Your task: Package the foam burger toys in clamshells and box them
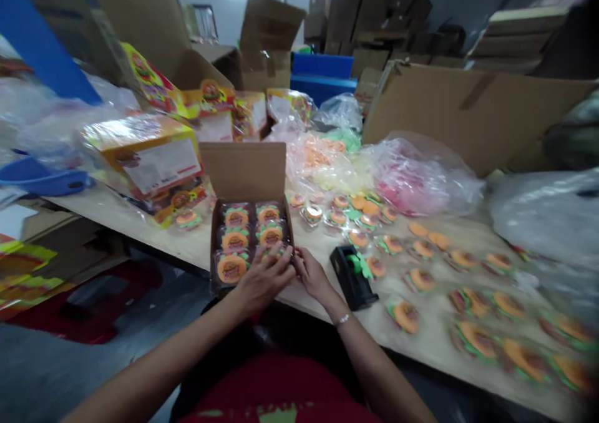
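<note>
In front of me an opened display box [248, 172] stands at the table's edge, its brown lid raised at the back. Inside it, clear packs of burger-shaped sweets [235, 241] lie in two columns. My left hand [266, 277] rests over the front right of the box, fingers stretched across the burger pack there and partly covering it. With curled fingers, my right hand [312, 276] grips the right side wall of the box near its front corner. A black tape dispenser [349, 276] with a green piece on it stands right of that hand.
Many wrapped burgers [461, 259] spread over the table's right side. Clear bags of coloured pieces [402, 179] lie behind them, before a large carton [477, 111]. Yellow printed boxes [159, 155] and a blue basin [44, 178] are at left; a red stool [79, 311] stands below.
</note>
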{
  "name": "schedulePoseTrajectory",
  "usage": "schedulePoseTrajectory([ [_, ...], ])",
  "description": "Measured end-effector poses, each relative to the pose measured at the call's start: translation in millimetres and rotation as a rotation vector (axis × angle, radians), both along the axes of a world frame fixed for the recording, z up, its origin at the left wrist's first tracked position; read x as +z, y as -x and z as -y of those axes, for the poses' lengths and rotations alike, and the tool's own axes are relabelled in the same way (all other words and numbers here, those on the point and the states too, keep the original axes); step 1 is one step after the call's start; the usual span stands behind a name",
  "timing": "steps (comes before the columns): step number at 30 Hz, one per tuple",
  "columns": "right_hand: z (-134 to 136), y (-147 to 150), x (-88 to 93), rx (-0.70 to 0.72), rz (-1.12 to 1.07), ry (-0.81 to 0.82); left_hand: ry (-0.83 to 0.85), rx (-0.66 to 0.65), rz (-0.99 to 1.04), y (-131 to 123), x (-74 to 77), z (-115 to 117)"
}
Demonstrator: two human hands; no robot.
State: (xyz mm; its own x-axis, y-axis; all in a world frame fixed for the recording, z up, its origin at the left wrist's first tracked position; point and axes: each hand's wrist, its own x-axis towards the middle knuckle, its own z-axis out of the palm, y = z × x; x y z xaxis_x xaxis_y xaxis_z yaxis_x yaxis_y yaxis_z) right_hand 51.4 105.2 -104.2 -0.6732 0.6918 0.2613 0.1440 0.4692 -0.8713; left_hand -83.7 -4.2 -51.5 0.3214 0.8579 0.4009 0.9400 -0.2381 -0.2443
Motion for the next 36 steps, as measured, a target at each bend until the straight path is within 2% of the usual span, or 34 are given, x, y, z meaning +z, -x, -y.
schedulePoseTrajectory([
  [3,-3.5,-4.9,15.1,-0.013,0.244,-0.179,-0.008,-0.009,0.013,1.8,1.7,-2.8],
  [5,-3.9,-6.3,21.5,-0.039,0.364,-0.24,-0.028,-0.002,0.026,2.4,2.5,-3.9],
  [10,-1.6,-5.8,22.1,-0.071,0.375,-0.254,-0.041,0.016,-0.031,-0.8,4.9,-2.7],
  [15,0.6,-7.2,14.9,-0.065,0.309,-0.214,-0.013,-0.044,-0.104,-3.3,3.9,-1.7],
  [20,9.3,-12.1,3.4,-0.032,0.027,-0.081,0.0,-0.04,-0.135,-2.1,-5.1,-3.8],
  [22,13.8,-13.2,-2.2,-0.033,0.021,-0.022,-0.007,-0.036,-0.097,-2.4,-7.0,-4.1],
  [27,16.0,-8.2,-12.5,-0.114,-0.065,0.159,-0.005,-0.017,0.043,-5.2,5.0,9.8],
  [29,12.7,-0.7,-13.6,-0.163,-0.128,0.21,-0.13,0.072,0.143,0.7,11.5,20.6],
  [31,9.5,9.6,-14.1,-0.163,-0.175,0.291,-0.311,0.244,0.324,18.4,12.9,30.3],
  [33,7.7,20.0,-15.6,-0.119,-0.213,0.375,-0.434,0.463,0.626,50.4,7.4,37.0],
  [35,7.1,27.2,-19.1,-0.082,-0.241,0.421,-0.477,0.693,0.986,94.2,-2.2,40.6],
  [36,6.8,29.1,-21.5,-0.073,-0.253,0.432,-0.494,0.789,1.061,118.4,-7.0,41.5],
])
